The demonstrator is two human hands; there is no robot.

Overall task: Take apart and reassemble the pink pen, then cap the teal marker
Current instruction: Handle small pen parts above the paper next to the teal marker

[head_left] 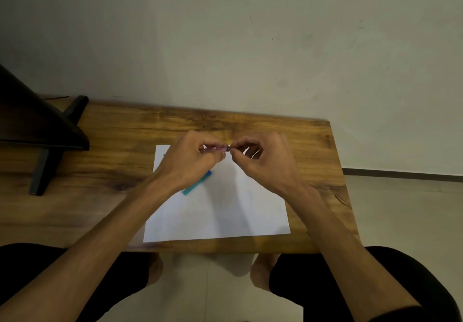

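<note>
Between both sets of fingers, the pen [216, 148]: left hand [186, 164] grips the barrel, right hand [263, 164] pinches its end. Best twist gently, keeping the pen level over the paper [225, 211].

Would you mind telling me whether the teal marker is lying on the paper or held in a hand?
Lying down. The teal marker rests flat on the white paper, partly hidden under the left hand, which grips the pink pen instead.
</note>
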